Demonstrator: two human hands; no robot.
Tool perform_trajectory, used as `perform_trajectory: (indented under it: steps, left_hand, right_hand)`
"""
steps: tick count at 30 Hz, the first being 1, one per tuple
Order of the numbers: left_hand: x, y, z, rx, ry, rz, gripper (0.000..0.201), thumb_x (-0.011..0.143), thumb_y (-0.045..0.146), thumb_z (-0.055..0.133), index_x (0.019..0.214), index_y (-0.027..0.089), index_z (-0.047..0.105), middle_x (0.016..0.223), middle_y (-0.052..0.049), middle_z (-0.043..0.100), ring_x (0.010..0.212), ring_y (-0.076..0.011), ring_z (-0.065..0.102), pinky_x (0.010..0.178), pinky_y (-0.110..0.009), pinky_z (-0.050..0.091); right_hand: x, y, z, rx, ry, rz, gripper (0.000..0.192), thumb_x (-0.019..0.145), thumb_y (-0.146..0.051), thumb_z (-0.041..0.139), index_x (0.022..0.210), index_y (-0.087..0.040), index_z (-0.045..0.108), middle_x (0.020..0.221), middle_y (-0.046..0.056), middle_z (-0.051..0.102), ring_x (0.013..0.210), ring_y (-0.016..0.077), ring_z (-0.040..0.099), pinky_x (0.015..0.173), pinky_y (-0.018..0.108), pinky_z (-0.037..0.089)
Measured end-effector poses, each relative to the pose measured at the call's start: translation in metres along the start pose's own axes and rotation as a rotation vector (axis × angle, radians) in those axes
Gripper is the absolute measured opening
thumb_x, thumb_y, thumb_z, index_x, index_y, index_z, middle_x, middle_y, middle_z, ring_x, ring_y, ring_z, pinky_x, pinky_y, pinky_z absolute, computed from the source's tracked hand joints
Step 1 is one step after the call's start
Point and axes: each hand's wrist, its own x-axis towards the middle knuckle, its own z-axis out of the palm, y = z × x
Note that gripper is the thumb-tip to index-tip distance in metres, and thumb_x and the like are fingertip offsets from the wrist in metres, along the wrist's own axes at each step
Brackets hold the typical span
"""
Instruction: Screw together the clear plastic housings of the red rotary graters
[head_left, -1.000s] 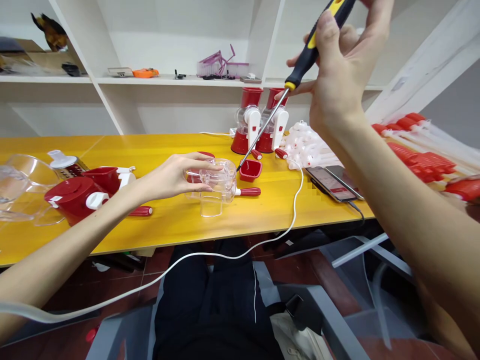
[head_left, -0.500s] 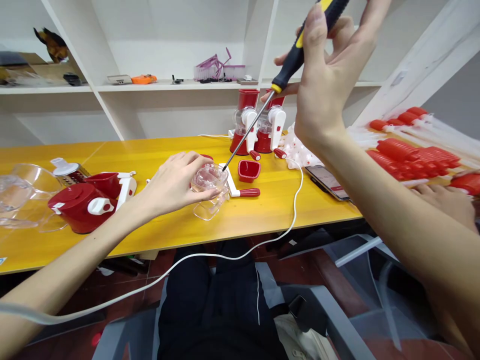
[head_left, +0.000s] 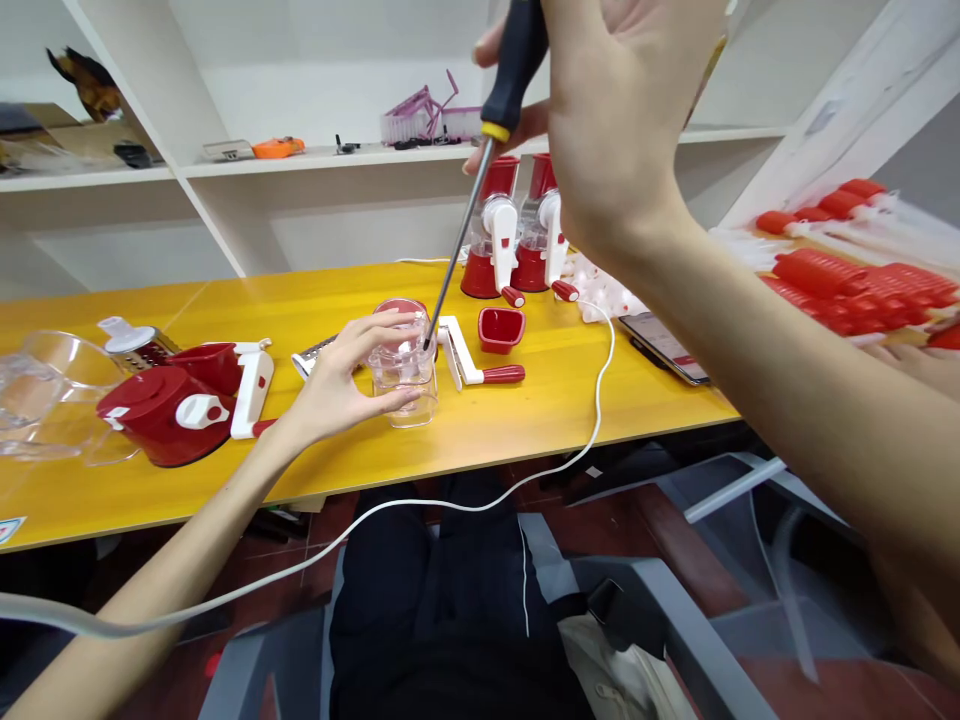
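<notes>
The left hand [head_left: 341, 385], arm stretched forward, curls its fingers around a clear plastic cup-shaped housing [head_left: 403, 365] standing on the yellow wooden table [head_left: 525, 420]; the right hand [head_left: 611, 120], raised high with wrist bent, grips a black-and-yellow-handled screwdriver [head_left: 480, 170]; its slanted metal shaft reaches down, tip at the housing's top; a white crank with a red handle [head_left: 472, 365] lies just beside.

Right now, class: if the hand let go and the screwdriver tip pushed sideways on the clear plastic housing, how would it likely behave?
The clear plastic housing looks thin-walled and hollow, so it is probably light and would slide on the smooth yellow table. It stands upright and fairly narrow, so it might tip. The left hand steadies it against the screwdriver.
</notes>
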Motion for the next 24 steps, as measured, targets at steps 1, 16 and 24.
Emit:
perform_trajectory:
  steps: [1, 16, 24]
  left_hand:
    - [0.001, -0.002, -0.001, -0.005, -0.007, -0.001, 0.051, 0.082, 0.044, 0.082, 0.126, 0.024, 0.065, 0.143, -0.011, 0.063, 0.143, -0.0286, 0.052, 0.120, -0.054, 0.041]
    - [0.003, -0.013, 0.008, 0.018, 0.086, 0.015, 0.034, 0.082, 0.040, 0.077, 0.112, 0.026, 0.068, 0.135, -0.006, 0.069, 0.129, -0.0258, 0.062, 0.114, -0.051, 0.046]
    - [0.003, -0.015, 0.011, 0.017, 0.102, 0.037, 0.032, 0.083, 0.040, 0.075, 0.112, 0.026, 0.067, 0.134, -0.007, 0.069, 0.128, -0.0262, 0.063, 0.112, -0.051, 0.046]
  right_hand:
    - [0.001, 0.000, 0.003, 0.023, -0.021, -0.008, 0.050, 0.090, -0.053, 0.021, 0.102, -0.009, 0.043, 0.094, -0.004, 0.058, 0.099, 0.0018, 0.071, 0.056, -0.003, 0.051]
    - [-0.006, -0.003, 0.020, 0.225, -0.083, -0.114, 0.113, 0.038, -0.088, 0.007, 0.097, -0.004, 0.054, 0.081, -0.006, 0.056, 0.071, -0.0065, 0.062, 0.055, 0.017, 0.060]
    - [-0.005, -0.005, 0.018, 0.227, -0.086, -0.056, 0.104, 0.048, -0.085, 0.017, 0.095, -0.002, 0.059, 0.079, -0.007, 0.058, 0.075, -0.0036, 0.066, 0.059, 0.015, 0.060]
